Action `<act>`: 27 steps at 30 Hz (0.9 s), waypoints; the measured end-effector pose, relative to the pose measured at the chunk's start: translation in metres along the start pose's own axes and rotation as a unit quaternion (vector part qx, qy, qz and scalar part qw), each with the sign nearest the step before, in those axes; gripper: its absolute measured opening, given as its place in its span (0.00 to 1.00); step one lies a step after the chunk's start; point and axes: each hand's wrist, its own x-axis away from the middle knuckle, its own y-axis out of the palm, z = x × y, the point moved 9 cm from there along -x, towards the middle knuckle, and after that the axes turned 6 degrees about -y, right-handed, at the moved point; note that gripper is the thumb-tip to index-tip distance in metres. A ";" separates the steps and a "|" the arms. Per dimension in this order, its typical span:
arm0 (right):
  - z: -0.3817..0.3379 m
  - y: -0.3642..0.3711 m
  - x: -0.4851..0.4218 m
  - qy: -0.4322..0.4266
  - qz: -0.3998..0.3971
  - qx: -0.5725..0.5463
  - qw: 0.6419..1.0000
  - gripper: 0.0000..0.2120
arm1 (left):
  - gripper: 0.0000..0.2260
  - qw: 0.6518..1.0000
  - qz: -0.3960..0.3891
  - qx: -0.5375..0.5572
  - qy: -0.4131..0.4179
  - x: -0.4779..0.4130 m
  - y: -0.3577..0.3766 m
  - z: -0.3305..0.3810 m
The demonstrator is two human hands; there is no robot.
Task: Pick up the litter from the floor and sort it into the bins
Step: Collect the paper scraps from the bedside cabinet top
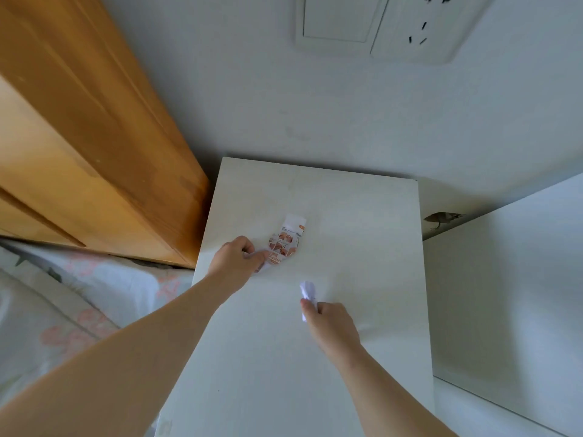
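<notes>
A printed white and orange wrapper (288, 239) lies on top of a white cabinet (362, 216). My left hand (236, 258) pinches the wrapper's near end between thumb and fingers. A crumpled white paper scrap (308, 291) sticks up from my right hand (331, 324), which grips it just above the cabinet top, in front of and to the right of the wrapper. No bin is in view.
A wooden headboard (94, 152) stands to the left against the white wall. A bed with a floral cover (63, 310) lies at the lower left. A wall switch and socket (378, 23) sit above. Another white panel (504, 279) stands to the right.
</notes>
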 end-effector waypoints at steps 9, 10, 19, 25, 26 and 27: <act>-0.060 -0.042 -0.037 -0.093 0.104 0.105 0.985 0.07 | 0.07 0.983 -0.020 0.170 -0.071 0.000 -0.001 -0.020; -0.064 -0.048 -0.038 -0.101 0.124 0.129 0.979 0.07 | 0.07 0.980 -0.015 0.188 -0.068 0.001 0.000 -0.022; -0.105 -0.026 -0.055 -0.200 0.120 0.247 0.941 0.37 | 0.17 0.971 -0.026 0.235 -0.044 0.000 0.013 -0.028; -0.092 -0.026 -0.046 -0.264 0.289 0.215 0.895 0.12 | 0.15 0.975 -0.006 0.221 -0.028 -0.003 0.012 -0.023; -0.090 -0.028 -0.040 -0.276 0.314 0.215 0.883 0.11 | 0.14 0.975 -0.004 0.219 -0.026 -0.003 0.012 -0.022; -0.088 -0.028 -0.037 -0.286 0.329 0.222 0.872 0.10 | 0.14 0.977 -0.005 0.212 -0.022 -0.003 0.011 -0.022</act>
